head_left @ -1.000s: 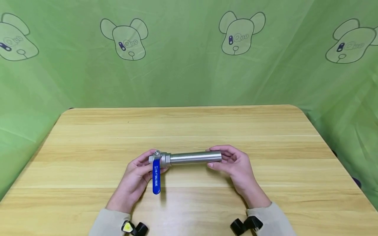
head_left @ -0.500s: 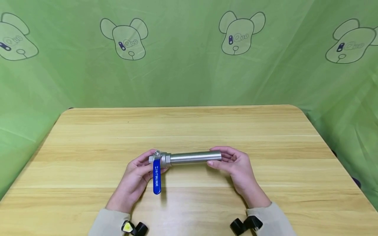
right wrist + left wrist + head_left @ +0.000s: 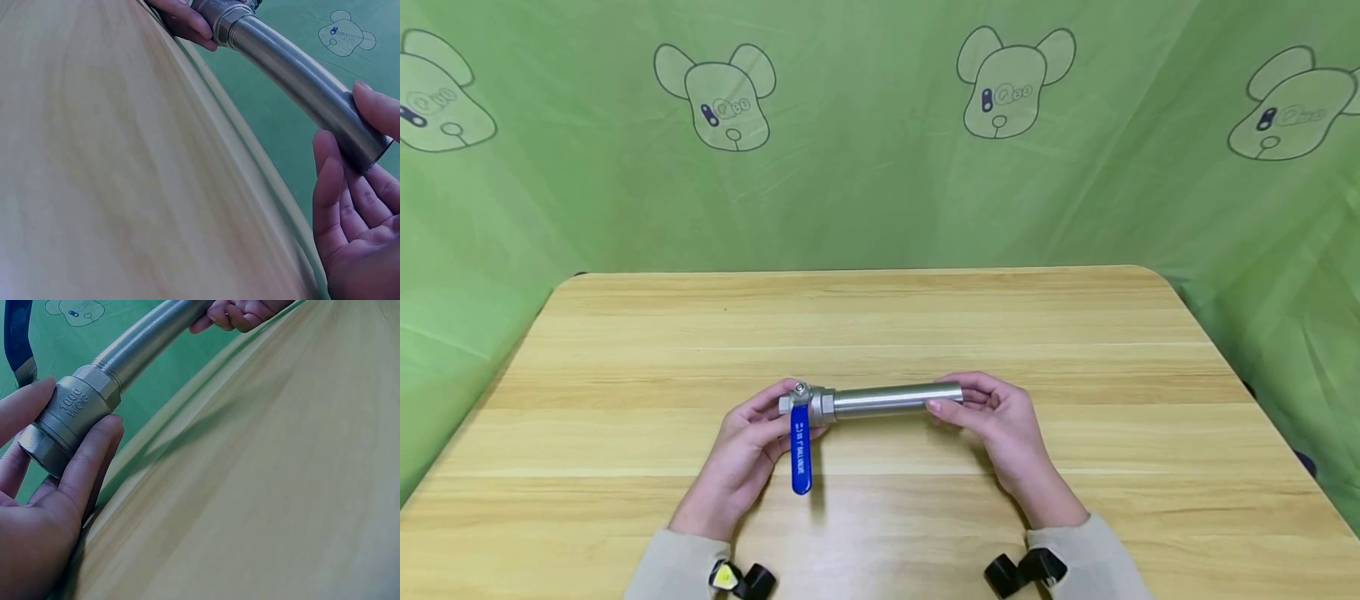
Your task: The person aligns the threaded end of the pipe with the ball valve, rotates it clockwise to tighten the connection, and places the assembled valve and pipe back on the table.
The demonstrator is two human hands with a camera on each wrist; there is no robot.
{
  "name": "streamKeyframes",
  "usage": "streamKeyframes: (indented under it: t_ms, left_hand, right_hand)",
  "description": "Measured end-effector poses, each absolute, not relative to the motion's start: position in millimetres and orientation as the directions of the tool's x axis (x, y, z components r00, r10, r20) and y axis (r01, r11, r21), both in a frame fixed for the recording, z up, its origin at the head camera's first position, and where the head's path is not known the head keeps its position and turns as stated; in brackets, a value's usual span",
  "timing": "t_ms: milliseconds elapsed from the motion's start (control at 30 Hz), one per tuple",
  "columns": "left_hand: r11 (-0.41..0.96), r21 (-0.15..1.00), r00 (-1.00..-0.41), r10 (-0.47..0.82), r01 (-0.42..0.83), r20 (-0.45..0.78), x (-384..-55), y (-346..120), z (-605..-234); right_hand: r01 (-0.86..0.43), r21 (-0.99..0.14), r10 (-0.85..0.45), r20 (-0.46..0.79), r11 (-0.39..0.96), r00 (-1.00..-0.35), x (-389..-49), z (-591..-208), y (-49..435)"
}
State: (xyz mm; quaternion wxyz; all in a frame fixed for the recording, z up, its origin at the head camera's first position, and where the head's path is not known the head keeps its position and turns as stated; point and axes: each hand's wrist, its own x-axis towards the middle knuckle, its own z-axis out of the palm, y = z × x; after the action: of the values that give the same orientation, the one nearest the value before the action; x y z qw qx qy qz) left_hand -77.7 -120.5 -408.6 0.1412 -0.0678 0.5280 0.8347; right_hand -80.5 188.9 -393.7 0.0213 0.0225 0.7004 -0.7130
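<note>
A steel ball valve (image 3: 78, 406) with a blue lever handle (image 3: 801, 450) is joined to a straight metal pipe (image 3: 883, 400). My left hand (image 3: 741, 454) grips the valve body between thumb and fingers, and the lever points down toward me. At the far end of the pipe, my right hand (image 3: 1011, 433) pinches it with the thumb on the near side and fingers behind and below. Both hands hold the joined piece level above the table. In the right wrist view the pipe's open end (image 3: 378, 156) shows beside the fingers. Threads show where pipe meets valve.
The wooden table (image 3: 880, 325) spreads out beneath the hands. Behind it hangs a green cloth (image 3: 865, 192) printed with cartoon heads. Black wrist-worn devices (image 3: 1026, 571) sit on both sleeves.
The lever's lower end has shifted slightly to the right. My right thumb and fingers have moved a little on the pipe's end. The left hand's grip looks the same.
</note>
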Motion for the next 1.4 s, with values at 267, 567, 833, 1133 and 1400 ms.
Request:
streamKeyframes:
  t_ms: [267, 567, 833, 1133, 1400]
  left_hand:
    - [-0.398, 0.866, -0.952, 0.163, -0.302, -0.257, -77.9, -120.5, -407.8]
    - [-0.395, 0.87, -0.954, 0.175, -0.295, -0.244, -77.7, -121.5, -407.9]
    - [-0.395, 0.873, -0.956, 0.177, -0.286, -0.234, -77.7, -120.7, -407.8]
    - [-0.415, 0.86, -0.954, 0.171, -0.296, -0.246, -77.6, -121.8, -408.5]
    - [-0.466, 0.834, -0.954, 0.191, -0.294, -0.23, -78.3, -124.0, -410.0]
  right_hand:
    - [0.063, -0.998, -0.023, -0.063, 0.024, -0.998, -82.3, -394.7, 190.1]
    - [0.07, -0.996, -0.024, -0.072, 0.058, -0.997, -82.8, -394.7, 188.1]
    - [0.08, -0.994, -0.028, -0.082, 0.073, -0.996, -84.1, -395.9, 189.0]
    - [0.053, -0.995, -0.035, -0.057, 0.088, -0.998, -82.9, -396.6, 190.2]
    - [-0.142, -0.989, -0.179, 0.135, 0.028, -0.975, -81.8, -397.1, 191.9]
